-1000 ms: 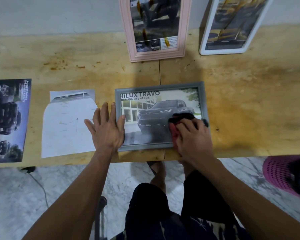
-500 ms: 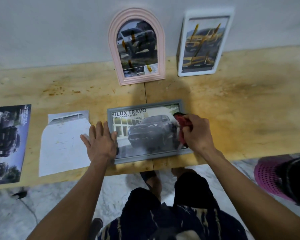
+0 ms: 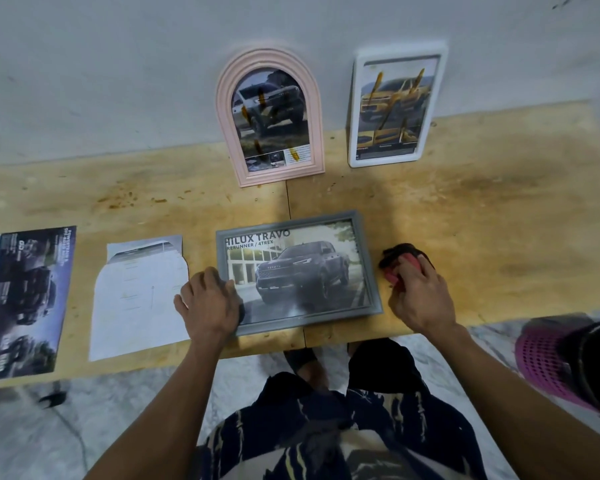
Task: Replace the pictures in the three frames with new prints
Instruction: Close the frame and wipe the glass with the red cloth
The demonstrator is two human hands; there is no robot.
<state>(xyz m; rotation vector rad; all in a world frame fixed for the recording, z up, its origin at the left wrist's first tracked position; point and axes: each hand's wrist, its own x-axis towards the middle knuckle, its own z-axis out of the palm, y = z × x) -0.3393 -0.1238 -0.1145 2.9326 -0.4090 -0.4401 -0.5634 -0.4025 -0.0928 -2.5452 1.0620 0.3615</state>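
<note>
Closest to the person, the grey frame (image 3: 298, 271) lies flat right at the near edge of the wooden table (image 3: 482, 216), glass up, with a dark pickup print in it. The left hand (image 3: 210, 303) rests on the frame's lower-left corner with the fingers curled over the edge, which looks like it's pinning the frame so it can't slide off the front. The right hand (image 3: 418, 292) is off the frame, just beside its right side, with the fingers wrapped around a bunched red and black cloth (image 3: 400, 263) sitting on the table. My guess is the glass is being wiped.

To the left, a cut white sheet (image 3: 137, 296) lies face down just beside the left hand, and a dark car brochure page (image 3: 25, 299) sits farther left, hanging near the table edge. Those eat up most of the left side. The right half of the table is open, so that's where I'd move stuff.

At the back, the pink arched frame (image 3: 269, 116) and the white frame (image 3: 397, 105) lean upright against the wall, both with prints showing brownish smears. There's decent room between them and the grey one.

A pink basket (image 3: 548, 362) sits low at far right, off the table.
</note>
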